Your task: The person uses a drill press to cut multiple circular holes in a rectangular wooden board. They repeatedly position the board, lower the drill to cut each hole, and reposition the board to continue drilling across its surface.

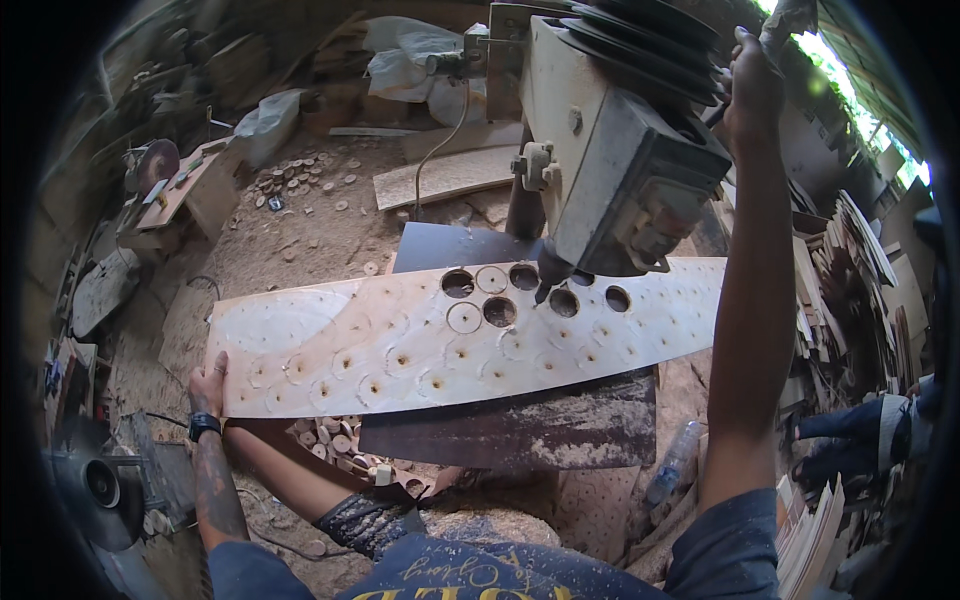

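A long pale plywood board (300, 345) lies across a dark sheet (520, 425) under a drill press (600, 130). Several round holes pierce its upper middle, and two cut circles (464, 318) still sit in place. Rows of small brown-edged pits and faint rings mark the rest. My left hand (210, 383) grips the board's left end, thumb on top. Up at the right, my right hand (754, 90) is closed round the press's feed handle. The chuck with its bit (548, 275) points down beside the holes; whether it touches the wood I cannot tell.
Loose wooden discs (335, 445) are heaped below the board, with more discs (300, 180) on the dusty floor. A plastic bottle (675, 462) lies near my right arm. Stacked wood offcuts (850, 265) line the right side. A fan-like round machine (100, 482) stands lower left.
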A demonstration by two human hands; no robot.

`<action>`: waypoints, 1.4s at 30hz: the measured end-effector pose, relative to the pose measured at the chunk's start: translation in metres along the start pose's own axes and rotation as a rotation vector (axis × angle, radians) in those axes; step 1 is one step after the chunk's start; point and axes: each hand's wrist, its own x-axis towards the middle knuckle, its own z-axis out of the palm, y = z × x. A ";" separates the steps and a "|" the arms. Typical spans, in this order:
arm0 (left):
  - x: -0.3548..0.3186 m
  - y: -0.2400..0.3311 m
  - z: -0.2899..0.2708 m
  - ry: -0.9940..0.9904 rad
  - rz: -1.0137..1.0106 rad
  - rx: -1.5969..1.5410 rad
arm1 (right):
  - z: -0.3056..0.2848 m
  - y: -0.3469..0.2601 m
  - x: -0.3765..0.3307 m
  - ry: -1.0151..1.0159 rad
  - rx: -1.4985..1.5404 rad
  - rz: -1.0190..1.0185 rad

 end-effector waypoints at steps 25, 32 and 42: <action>-0.013 -0.013 0.001 0.080 -0.038 0.061 | -0.114 0.019 -0.215 0.052 0.530 -0.164; -0.010 -0.017 0.002 0.065 -0.059 0.070 | -0.116 0.028 -0.226 0.121 0.506 -0.173; -0.009 -0.021 0.005 0.090 -0.072 0.118 | -0.116 0.039 -0.236 0.157 0.539 -0.173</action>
